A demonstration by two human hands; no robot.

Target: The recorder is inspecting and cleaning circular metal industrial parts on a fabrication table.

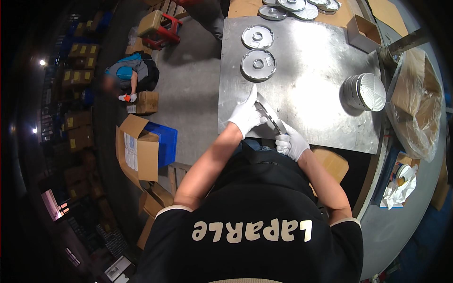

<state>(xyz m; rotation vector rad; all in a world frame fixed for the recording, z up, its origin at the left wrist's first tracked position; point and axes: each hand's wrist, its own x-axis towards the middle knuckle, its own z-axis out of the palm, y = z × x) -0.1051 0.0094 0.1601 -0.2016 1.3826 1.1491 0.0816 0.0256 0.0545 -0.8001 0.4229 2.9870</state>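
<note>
Honestly, left hand [246,117] and right hand [291,144] both have a grip on that tilted disc [271,113] near the tabletop [321,118] edge; one loose pinch could drop it, though the left hold's partly hidden.

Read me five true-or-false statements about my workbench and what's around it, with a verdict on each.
1. The left hand and right hand hold one round part between them. True.
2. Both gloves are blue. False: they are white.
3. Two discs lie on the metal table beyond the left hand. True.
4. The stack of discs stands at the table's left edge. False: the stack is on its right side.
5. A blue bin is left of the table. True.
</note>
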